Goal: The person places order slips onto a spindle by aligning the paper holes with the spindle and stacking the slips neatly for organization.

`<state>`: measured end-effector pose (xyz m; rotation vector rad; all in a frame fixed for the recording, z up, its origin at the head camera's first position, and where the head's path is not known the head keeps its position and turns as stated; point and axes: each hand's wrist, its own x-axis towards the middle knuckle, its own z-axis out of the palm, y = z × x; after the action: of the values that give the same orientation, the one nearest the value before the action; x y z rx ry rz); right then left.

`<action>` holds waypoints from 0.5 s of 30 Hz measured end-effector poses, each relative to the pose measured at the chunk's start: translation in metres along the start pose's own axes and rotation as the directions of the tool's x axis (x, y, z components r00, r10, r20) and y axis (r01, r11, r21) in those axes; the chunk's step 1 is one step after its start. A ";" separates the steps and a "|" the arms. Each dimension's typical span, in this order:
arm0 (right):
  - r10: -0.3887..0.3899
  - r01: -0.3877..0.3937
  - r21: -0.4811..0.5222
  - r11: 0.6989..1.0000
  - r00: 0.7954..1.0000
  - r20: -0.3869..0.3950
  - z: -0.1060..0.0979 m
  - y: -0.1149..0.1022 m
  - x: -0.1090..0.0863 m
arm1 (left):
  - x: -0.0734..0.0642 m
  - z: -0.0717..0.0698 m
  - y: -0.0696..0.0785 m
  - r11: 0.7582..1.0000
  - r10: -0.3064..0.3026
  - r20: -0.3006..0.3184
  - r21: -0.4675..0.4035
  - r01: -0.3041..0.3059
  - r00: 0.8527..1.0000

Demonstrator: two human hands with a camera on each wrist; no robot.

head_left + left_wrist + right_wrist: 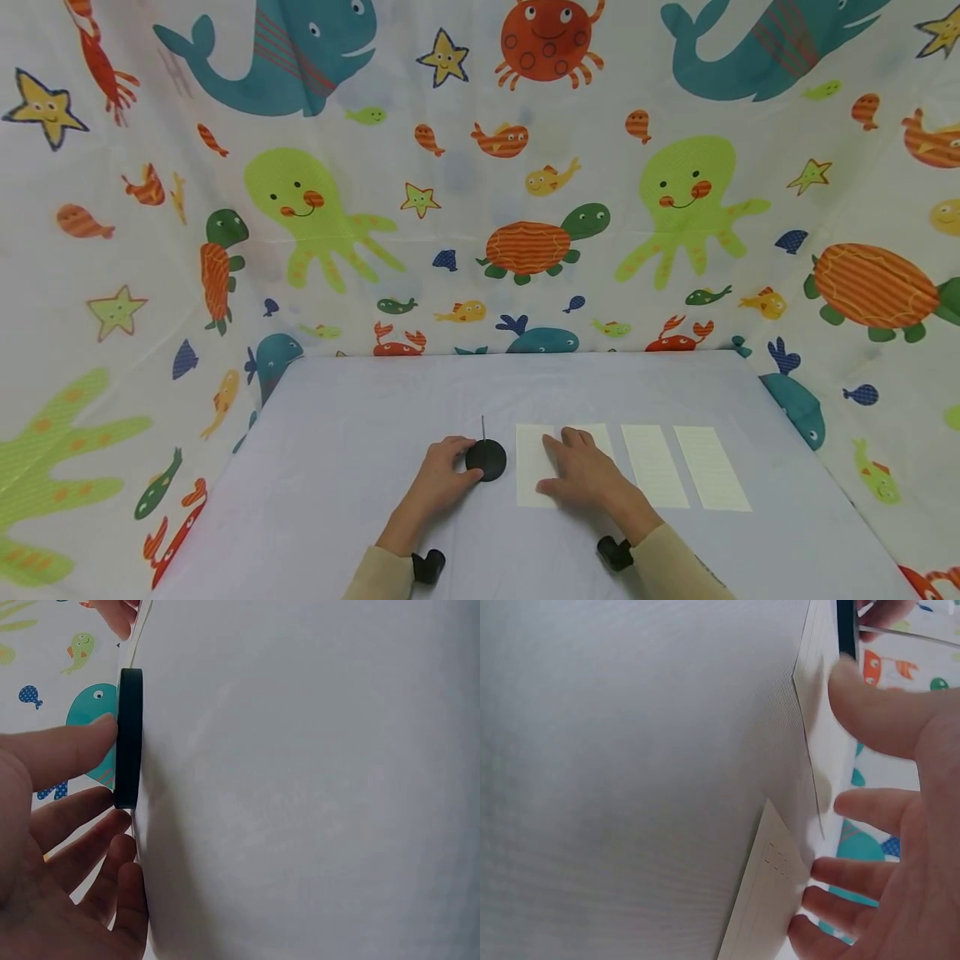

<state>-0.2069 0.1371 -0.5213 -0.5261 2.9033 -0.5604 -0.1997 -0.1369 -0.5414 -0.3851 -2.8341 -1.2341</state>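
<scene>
A bill spike with a round black base (486,463) and a thin upright rod stands left of the paper slips. My left hand (444,475) holds that base by its edge between thumb and forefinger; the left wrist view shows the base (129,739) edge-on. Over the leftmost pale yellow slip (529,468) lies my right hand (591,479), its thumb and forefinger spread on or just above the paper. Its other fingers partly cover the second slip (602,435). In the right wrist view, those fingers are extended and grip nothing.
Two more ruled slips, one (656,467) beside the other (712,468), lie flat to the right. A white cloth covers the table (315,467). Behind it hangs a curtain (457,258) printed with sea animals. Each wrist wears a small black camera (429,567).
</scene>
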 end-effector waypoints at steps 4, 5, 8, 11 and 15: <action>-0.019 0.019 -0.003 1.000 1.000 -0.002 -0.001 -0.001 -0.001 | 0.000 0.000 0.000 1.000 0.003 -0.012 0.011 -0.002 1.000; -0.023 0.023 -0.005 1.000 1.000 -0.007 -0.001 -0.001 -0.001 | 0.000 0.000 0.000 1.000 0.006 -0.016 0.013 -0.006 1.000; -0.024 0.024 -0.008 1.000 1.000 -0.018 0.000 -0.002 -0.001 | 0.000 -0.001 0.000 1.000 0.011 -0.020 0.012 -0.010 1.000; -0.010 0.010 -0.013 1.000 1.000 -0.021 0.001 -0.003 -0.001 | 0.000 -0.001 0.001 1.000 0.010 -0.019 0.014 -0.009 1.000; 0.016 -0.016 -0.010 1.000 1.000 -0.015 0.002 -0.004 0.000 | -0.001 -0.001 0.002 1.000 0.015 -0.019 0.026 -0.015 1.000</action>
<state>-0.2058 0.1329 -0.5212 -0.5020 2.9229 -0.5501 -0.1986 -0.1360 -0.5392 -0.3905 -2.8229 -1.1903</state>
